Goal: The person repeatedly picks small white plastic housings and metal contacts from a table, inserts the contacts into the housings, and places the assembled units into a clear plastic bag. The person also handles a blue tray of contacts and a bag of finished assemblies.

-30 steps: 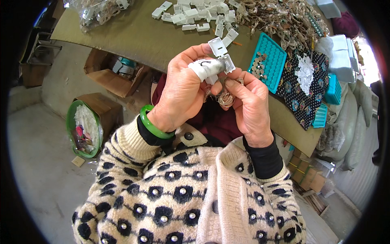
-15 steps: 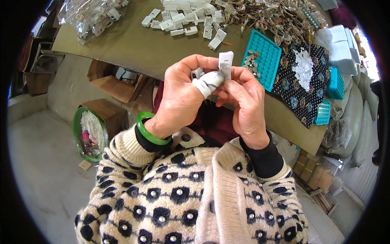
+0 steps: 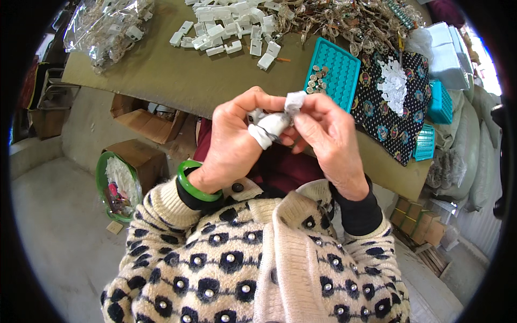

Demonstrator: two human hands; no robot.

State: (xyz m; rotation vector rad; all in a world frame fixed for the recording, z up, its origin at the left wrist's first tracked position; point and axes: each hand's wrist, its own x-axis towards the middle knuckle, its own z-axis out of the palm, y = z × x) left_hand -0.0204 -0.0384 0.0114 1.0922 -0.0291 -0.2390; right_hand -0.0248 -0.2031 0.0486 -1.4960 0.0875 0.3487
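Both my hands meet in front of my chest around a small white plastic case [image 3: 294, 101]. My left hand [image 3: 231, 142] is closed on it, its thumb wrapped in a white covering [image 3: 269, 129] with a dark band. From the other side my right hand [image 3: 336, 137] pinches the same case with thumb and forefinger. Another small white piece [image 3: 256, 116] shows inside the curl of my left hand; its kind is unclear. Beyond them, a teal tray [image 3: 342, 70] holds several round silver button cells [image 3: 318, 81]. Loose white plastic cases [image 3: 231, 32] lie in a pile on the table [image 3: 145, 75].
Tangled wires [image 3: 350, 21] heap at the back right, and a clear bag [image 3: 107, 35] lies back left. Small white pieces [image 3: 393, 86] rest on a patterned cloth [image 3: 371, 102]. Teal baskets [image 3: 440, 105] stand right. A green basket [image 3: 99, 183] and cardboard box [image 3: 145, 129] are below left.
The white case has tilted between my fingers, so less of its length shows. My right hand has turned slightly. The whole view has shifted, moving the table things a little left.
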